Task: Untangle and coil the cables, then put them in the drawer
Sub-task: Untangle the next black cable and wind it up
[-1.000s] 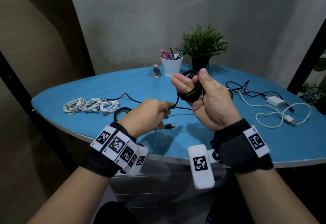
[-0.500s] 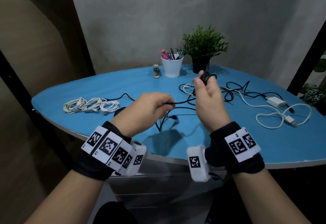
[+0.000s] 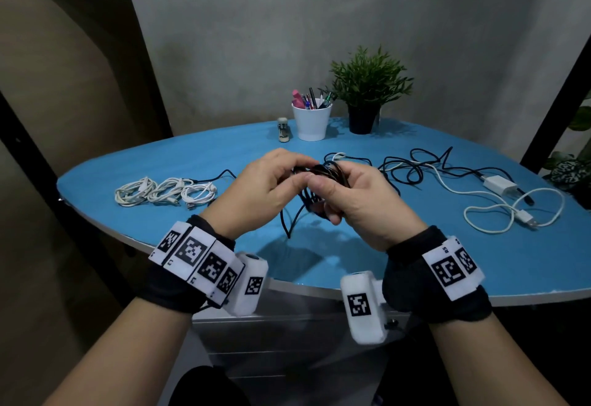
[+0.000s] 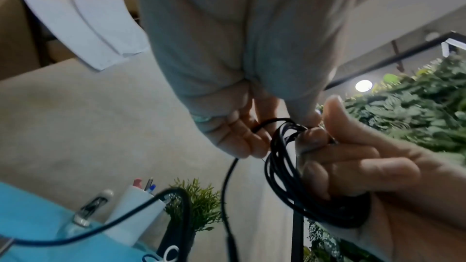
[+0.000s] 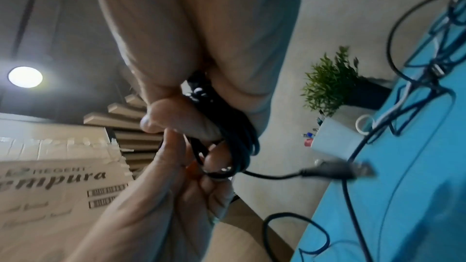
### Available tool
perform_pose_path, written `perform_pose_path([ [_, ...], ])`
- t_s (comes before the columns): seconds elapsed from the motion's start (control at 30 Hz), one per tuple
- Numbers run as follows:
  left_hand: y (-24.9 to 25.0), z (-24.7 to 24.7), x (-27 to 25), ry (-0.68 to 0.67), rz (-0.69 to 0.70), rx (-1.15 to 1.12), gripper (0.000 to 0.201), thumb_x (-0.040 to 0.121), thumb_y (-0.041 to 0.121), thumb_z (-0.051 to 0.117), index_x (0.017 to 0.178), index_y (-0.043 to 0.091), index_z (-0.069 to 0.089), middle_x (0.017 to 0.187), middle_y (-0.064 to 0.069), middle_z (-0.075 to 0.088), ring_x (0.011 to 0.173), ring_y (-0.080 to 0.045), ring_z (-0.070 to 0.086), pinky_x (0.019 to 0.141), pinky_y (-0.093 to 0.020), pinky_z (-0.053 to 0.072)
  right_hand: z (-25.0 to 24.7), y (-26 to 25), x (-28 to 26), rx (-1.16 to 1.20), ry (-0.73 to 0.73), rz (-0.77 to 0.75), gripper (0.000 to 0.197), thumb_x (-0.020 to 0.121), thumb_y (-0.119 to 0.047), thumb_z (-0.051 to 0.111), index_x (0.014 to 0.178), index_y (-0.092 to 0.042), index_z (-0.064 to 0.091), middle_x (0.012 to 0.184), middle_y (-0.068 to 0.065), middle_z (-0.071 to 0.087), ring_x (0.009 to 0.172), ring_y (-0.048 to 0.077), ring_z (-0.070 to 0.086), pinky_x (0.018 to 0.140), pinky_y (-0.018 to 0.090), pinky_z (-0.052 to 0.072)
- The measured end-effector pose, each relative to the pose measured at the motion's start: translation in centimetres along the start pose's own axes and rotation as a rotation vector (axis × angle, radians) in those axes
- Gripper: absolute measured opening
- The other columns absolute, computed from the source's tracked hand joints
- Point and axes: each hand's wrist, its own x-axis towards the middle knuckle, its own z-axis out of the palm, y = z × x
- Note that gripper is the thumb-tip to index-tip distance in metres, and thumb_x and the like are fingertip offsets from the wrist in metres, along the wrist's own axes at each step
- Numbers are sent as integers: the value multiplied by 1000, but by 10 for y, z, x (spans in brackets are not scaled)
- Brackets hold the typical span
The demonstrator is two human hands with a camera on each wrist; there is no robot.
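A black cable coil (image 3: 329, 171) is held above the blue table (image 3: 415, 255) by both hands. My right hand (image 3: 326, 189) grips the bundle of loops (image 4: 279, 168), with its thumb on top and fingers curled through it. My left hand (image 3: 289, 178) pinches a strand of the same cable (image 4: 264, 124) right beside the coil. A loose tail (image 3: 289, 224) hangs below the hands, and its USB plug (image 5: 337, 169) dangles free. Three coiled white cables (image 3: 166, 191) lie at the table's left. A tangle of black and white cables (image 3: 412, 170) lies at the right.
A white charger (image 3: 499, 184) with a looped white cable (image 3: 511, 216) lies at the far right. A white pen cup (image 3: 311, 122), a potted plant (image 3: 367, 92) and a stapler (image 3: 283, 130) stand at the back. A grey drawer unit (image 3: 287, 335) sits under the table's front edge.
My right hand dropped and turned with the coil, and my left hand rose to meet it. The hanging stretch of black cable between them got shorter.
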Motion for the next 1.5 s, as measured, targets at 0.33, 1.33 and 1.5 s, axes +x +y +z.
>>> perform_pose_path([
  [0.33, 3, 1, -5, -127, -127, -333, 32, 89, 53, 49, 85, 24, 62, 59, 13, 46, 55, -7, 38, 55, -22, 33, -5, 2, -2, 239, -30, 42, 16, 83, -25, 56, 75, -11, 60, 55, 0, 44, 44, 11, 46, 70, 34, 54],
  [1.33, 14, 9, -18, 118, -175, -217, 22, 97, 19, 49, 90, 12, 68, 74, 3, 70, 60, 1, 59, 61, -13, 46, -16, 4, -10, -347, 202, -14, 26, 95, -14, 51, 81, -29, 66, 64, -3, 65, 53, 20, 57, 59, 38, 53],
  [1.5, 14, 2, -21, 49, -184, -190, 15, 94, 15, 53, 96, 19, 68, 83, 4, 72, 73, 2, 64, 73, -13, 49, -18, 3, -11, -315, 213, -19, 24, 95, -13, 51, 82, -27, 67, 64, -2, 65, 55, 24, 57, 59, 39, 52],
])
